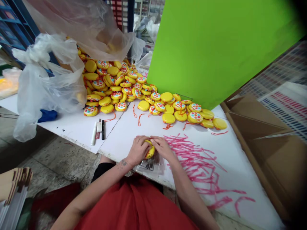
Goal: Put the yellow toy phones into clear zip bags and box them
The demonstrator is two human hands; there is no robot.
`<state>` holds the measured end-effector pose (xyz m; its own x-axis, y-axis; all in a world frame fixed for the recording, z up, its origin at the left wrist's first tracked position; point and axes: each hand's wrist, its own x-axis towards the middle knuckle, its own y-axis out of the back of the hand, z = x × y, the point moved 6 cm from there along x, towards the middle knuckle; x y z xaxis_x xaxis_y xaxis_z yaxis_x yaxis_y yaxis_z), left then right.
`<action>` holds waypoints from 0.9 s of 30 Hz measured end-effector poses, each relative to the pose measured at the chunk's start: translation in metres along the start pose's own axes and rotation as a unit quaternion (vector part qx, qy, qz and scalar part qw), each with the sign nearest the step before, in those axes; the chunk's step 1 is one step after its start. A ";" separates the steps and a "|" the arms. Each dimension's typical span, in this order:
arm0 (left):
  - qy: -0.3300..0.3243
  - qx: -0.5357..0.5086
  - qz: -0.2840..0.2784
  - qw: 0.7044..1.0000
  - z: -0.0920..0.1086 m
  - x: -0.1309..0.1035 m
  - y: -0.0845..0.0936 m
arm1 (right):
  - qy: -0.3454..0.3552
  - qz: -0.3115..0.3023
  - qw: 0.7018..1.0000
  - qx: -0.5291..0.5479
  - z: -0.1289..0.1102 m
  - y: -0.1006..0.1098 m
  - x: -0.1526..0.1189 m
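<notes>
A round yellow toy (150, 151) is held upright between my two hands near the table's front edge. My left hand (139, 150) has its fingers wrapped round the toy's left side. At the toy's top right, my right hand (163, 147) has its fingers pinched together; a thin red-orange cord seems to show between the fingertips, though it is too small to be sure. Beneath both hands lies a clear plastic tray (150, 165) with thin metal pieces in it.
Many yellow toys (116, 88) are heaped at the back beside a plastic bag (52, 86). Markers (103, 130) lie left, pink strips (192, 159) right. A green panel (203, 48) stands behind; a cardboard box (271, 153) is at the right edge.
</notes>
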<state>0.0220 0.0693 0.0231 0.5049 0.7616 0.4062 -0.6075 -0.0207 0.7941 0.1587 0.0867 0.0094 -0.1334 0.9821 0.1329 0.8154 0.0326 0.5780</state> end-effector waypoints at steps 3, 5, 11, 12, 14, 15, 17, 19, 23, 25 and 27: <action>-0.003 -0.037 -0.006 0.999 0.000 0.002 0.000 | -0.035 0.088 0.990 -0.109 0.003 0.022 -0.006; 0.013 -0.051 -0.024 0.998 -0.002 0.003 -0.001 | -0.084 0.095 0.981 -0.145 0.008 0.029 -0.013; 0.061 -0.059 -0.125 0.989 -0.004 0.017 0.004 | -0.078 0.049 0.990 -0.103 -0.002 0.010 -0.025; 0.066 -0.070 -0.147 0.984 -0.003 0.019 0.006 | -0.076 0.068 0.991 -0.085 -0.006 0.008 -0.026; 0.079 -0.111 -0.178 0.975 -0.002 0.021 0.011 | -0.074 0.114 0.990 -0.037 -0.012 0.006 -0.026; 0.085 -0.127 -0.173 0.973 -0.002 0.021 0.016 | -0.074 0.133 0.988 -0.008 -0.014 0.006 -0.027; 0.102 -0.143 -0.110 0.978 -0.006 0.019 0.029 | -0.083 0.157 0.983 0.050 -0.015 0.006 -0.028; 0.135 -0.152 -0.015 0.979 -0.015 0.013 0.042 | -0.093 0.171 0.976 0.098 -0.015 0.006 -0.029; 0.249 -0.275 0.008 0.929 -0.038 -0.003 0.036 | -0.081 0.193 0.969 0.129 -0.019 0.008 -0.032; 0.283 -0.339 -0.030 0.897 -0.042 -0.008 0.024 | -0.068 0.194 0.972 0.118 -0.024 0.010 -0.032; 0.298 -0.385 -0.053 0.872 -0.043 -0.008 0.016 | -0.047 0.204 0.975 0.078 -0.032 0.014 -0.031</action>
<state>-0.0180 0.0901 0.0130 0.3143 0.9391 -0.1391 -0.9244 0.3361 0.1805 0.1568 0.0506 0.0391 0.2664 0.9317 0.2469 0.8662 -0.3438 0.3626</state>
